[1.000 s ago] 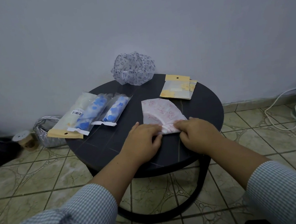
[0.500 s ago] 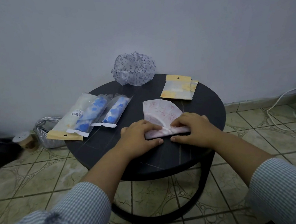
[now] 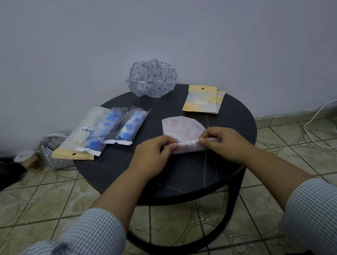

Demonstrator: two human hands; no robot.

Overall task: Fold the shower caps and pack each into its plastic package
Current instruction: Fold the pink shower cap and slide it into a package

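Observation:
A pink-patterned shower cap (image 3: 182,128) lies folded flat on the round dark table (image 3: 126,168), its near edge rolled into a tube. My left hand (image 3: 151,155) pinches the roll's left end and my right hand (image 3: 226,142) pinches its right end. Behind it, a puffed-up blue-printed shower cap (image 3: 151,77) sits at the table's far edge. Flat yellow-topped plastic packages (image 3: 203,101) lie at the far right. Three filled packages (image 3: 106,131) with rolled caps lie side by side at the left.
A silver foil bundle (image 3: 52,150) and a small lidded jar (image 3: 28,161) stand on the tiled floor left of the table. A white cable (image 3: 323,124) loops on the floor at the right. The wall is close behind the table.
The near end of the pink cap has been rolled up farther away from me; both hands moved forward with the roll, so less flat cap shows beyond them.

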